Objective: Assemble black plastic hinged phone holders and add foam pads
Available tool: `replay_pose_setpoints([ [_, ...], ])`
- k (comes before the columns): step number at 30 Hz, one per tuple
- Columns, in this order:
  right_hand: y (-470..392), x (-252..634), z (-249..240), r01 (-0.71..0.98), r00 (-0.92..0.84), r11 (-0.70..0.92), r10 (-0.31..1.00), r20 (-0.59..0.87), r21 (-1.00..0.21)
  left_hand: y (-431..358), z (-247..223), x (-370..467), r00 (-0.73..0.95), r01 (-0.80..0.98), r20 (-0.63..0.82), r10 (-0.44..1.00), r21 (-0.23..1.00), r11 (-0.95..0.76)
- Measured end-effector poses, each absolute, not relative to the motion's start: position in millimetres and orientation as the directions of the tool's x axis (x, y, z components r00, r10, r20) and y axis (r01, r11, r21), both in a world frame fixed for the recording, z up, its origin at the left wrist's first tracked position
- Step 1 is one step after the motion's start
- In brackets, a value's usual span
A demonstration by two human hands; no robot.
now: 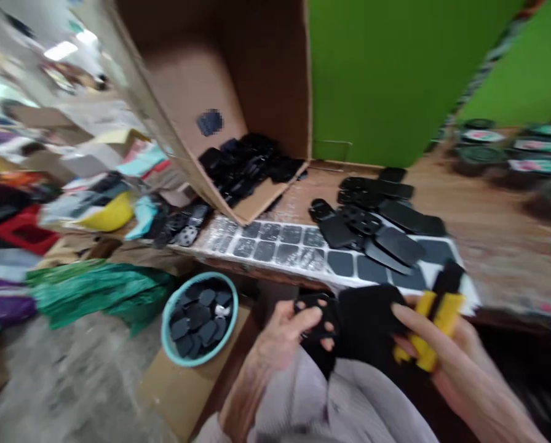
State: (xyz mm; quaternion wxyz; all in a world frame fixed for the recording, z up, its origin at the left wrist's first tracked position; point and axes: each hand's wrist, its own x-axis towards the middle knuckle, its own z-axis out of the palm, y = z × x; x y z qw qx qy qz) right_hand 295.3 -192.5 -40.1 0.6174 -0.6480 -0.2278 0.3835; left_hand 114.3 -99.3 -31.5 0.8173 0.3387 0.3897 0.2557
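Head camera shows two hands, apart from each other, each clamped on something. Left hand (280, 338) grips one holed black piece (313, 334); right hand (451, 357) pinches one wide black piece (368, 320) and one yellow-and-black tool (448, 312). Whether the black parts join, I cannot tell. Both sit before the surface (510, 246), which bears one cardboard box (187, 92) and overlapping black pieces (398, 246), too jumbled to count. One pale-blue basket (166, 326) holds more.

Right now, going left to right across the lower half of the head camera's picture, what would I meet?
A blurred purple item → green plastic sheet → light-blue basket → left fingers → black flat piece → right fingers.
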Motion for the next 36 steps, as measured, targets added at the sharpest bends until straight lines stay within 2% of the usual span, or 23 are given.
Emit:
replay_pose_setpoints([
  [1,-189.2,293.7,-35.4,-0.34,0.573,-0.147,0.751,-0.329,-0.929,-97.5,-34.2,114.3,0.57,-0.196,-0.457,0.682,0.731,0.654],
  [2,-185.7,292.8,-32.4,-0.429,0.537,-0.163,0.746,-0.395,-0.889,-95.9,-36.6,115.0,0.578,-0.222,-0.454,0.677,0.712,0.667],
  [5,-179.7,290.7,-29.7,-0.531,0.517,-0.143,0.727,-0.453,-0.835,-92.1,-40.4,117.3,0.612,-0.243,-0.428,0.666,0.699,0.673],
  [7,-180.2,288.6,-31.4,-0.53,0.538,-0.124,0.715,-0.446,-0.839,-89.7,-40.4,116.8,0.65,-0.228,-0.379,0.659,0.729,0.645],
  [11,-185.7,283.2,-39.5,-0.451,0.599,-0.121,0.694,-0.4,-0.884,-87.0,-40.7,112.9,0.602,-0.176,-0.333,0.726,0.831,0.527],
  [16,-193.1,277.0,-48.7,-0.134,0.708,-0.203,0.665,-0.237,-0.97,-91.4,-49.9,112.4,0.475,-0.08,-0.335,0.814,0.905,0.419],
  [18,-193.5,276.3,-49.7,-0.087,0.726,-0.23,0.652,-0.22,-0.969,-92.2,-53.3,112.7,0.443,-0.079,-0.343,0.828,0.905,0.417],
  [22,-188.7,278.2,-49.6,-0.408,0.63,-0.143,0.671,-0.391,-0.902,-90.0,-54.4,113.4,0.544,-0.165,-0.357,0.759,0.842,0.514],
  [24,-187.2,278.7,-51.0,-0.504,0.596,-0.101,0.678,-0.429,-0.858,-89.3,-53.8,114.6,0.553,-0.171,-0.346,0.758,0.843,0.51],
  [26,-188.3,277.7,-53.1,-0.478,0.612,-0.099,0.675,-0.412,-0.873,-89.7,-53.8,116.0,0.491,-0.132,-0.338,0.803,0.882,0.453],
  [28,-191.1,275.5,-54.0,-0.378,0.668,-0.121,0.65,-0.361,-0.918,-90.1,-54.3,116.9,0.431,-0.098,-0.332,0.839,0.907,0.41],
  [30,-193.5,273.6,-52.9,-0.327,0.696,-0.134,0.636,-0.334,-0.936,-89.6,-55.3,116.9,0.449,-0.128,-0.34,0.827,0.891,0.436],
  [36,-189.4,273.7,-48.3,-0.53,0.62,-0.078,0.643,-0.449,-0.844,-88.4,-56.1,115.3,0.552,-0.268,-0.328,0.767,0.801,0.536],
])
